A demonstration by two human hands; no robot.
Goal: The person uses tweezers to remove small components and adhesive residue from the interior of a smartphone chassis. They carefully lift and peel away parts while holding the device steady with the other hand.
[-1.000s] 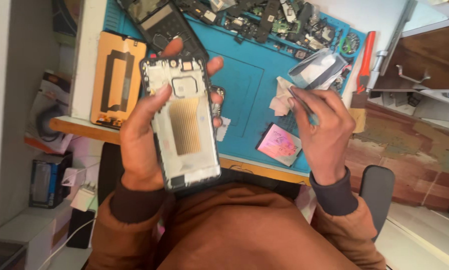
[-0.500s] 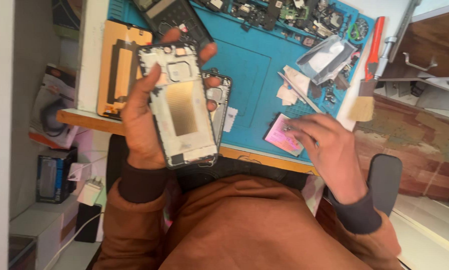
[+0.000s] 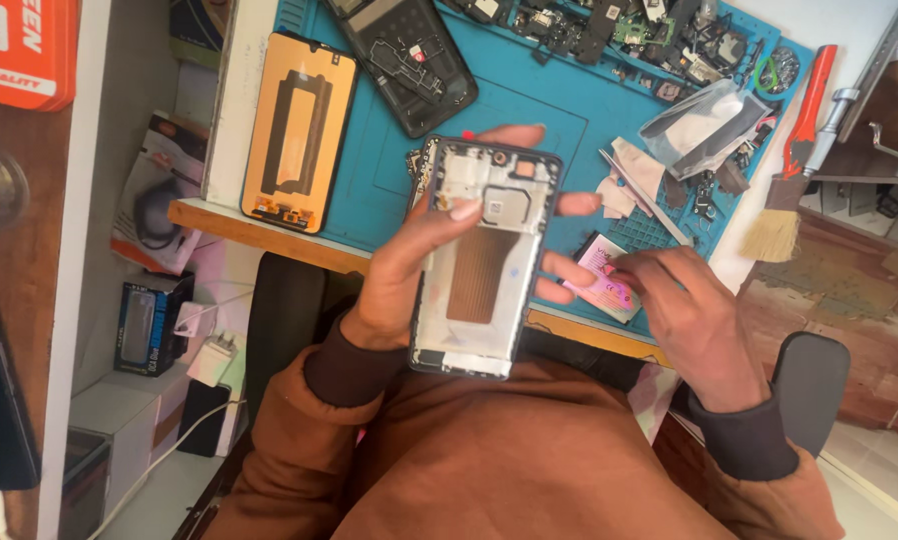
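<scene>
Your left hand [image 3: 409,270] holds the phone frame [image 3: 484,255] over the near edge of the counter [image 3: 269,228], above the mat [image 3: 549,110]. Just right of the frame, your right hand [image 3: 694,320] rests on the small card [image 3: 604,285] at the mat's near edge. Left of the frame a display panel [image 3: 297,130] lies on the counter, with a back cover [image 3: 409,60] behind it. A brush [image 3: 784,175] lies at the far right, past the plastic bag [image 3: 699,125].

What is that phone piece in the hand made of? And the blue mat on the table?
The phone frame in the left hand looks like silvery metal with a dull coppery sheet in its middle and a dark, probably plastic, rim. The blue mat looks like matte rubber or silicone, with moulded grooves and no shine.
</scene>
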